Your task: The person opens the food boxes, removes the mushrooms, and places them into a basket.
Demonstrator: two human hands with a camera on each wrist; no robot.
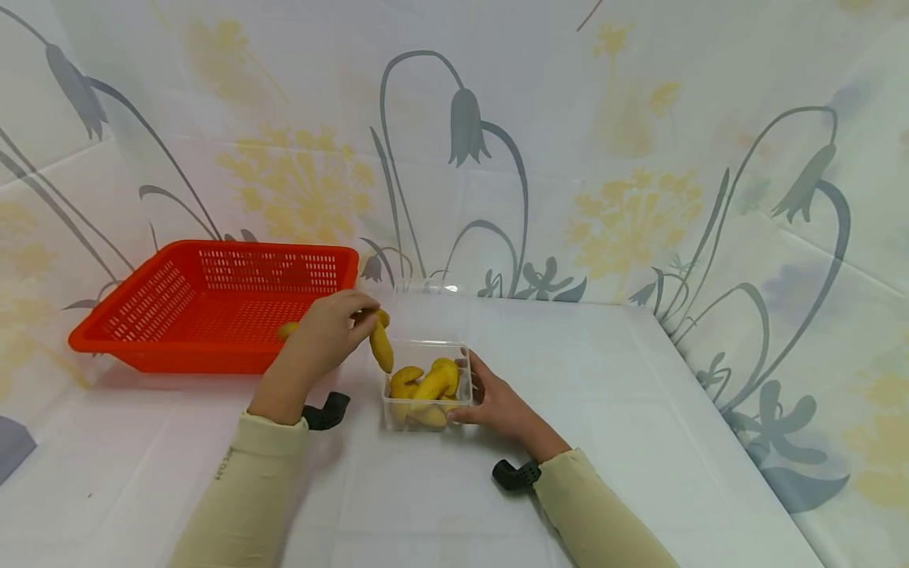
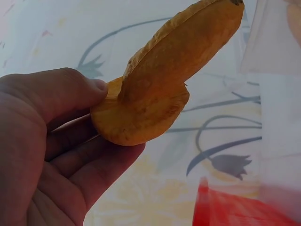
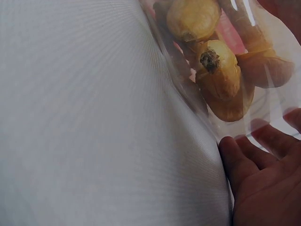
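Note:
In the head view my left hand [image 1: 323,331] is raised between the red basket and the clear plastic box. It pinches a yellow mushroom [image 2: 155,75] by the cap, thumb on one side and fingers beneath. The mushroom's thick stem hangs down near the box's left rim. The clear plastic box [image 1: 393,418] holds several more yellow mushrooms [image 1: 429,386]. My right hand [image 1: 497,406] grips the box's right side, with the thumb at the front corner. In the right wrist view its fingers [image 3: 275,139] lie against the clear wall, and mushrooms [image 3: 218,70] show through the plastic.
A red plastic basket [image 1: 234,357] with slotted walls stands at the back left, with a yellow piece [image 1: 287,330] inside, partly behind my left hand. The box's clear lid [image 1: 429,308] appears raised behind it. A white cloth [image 1: 639,442] covers the table; a grey object [image 1: 13,446] sits far left.

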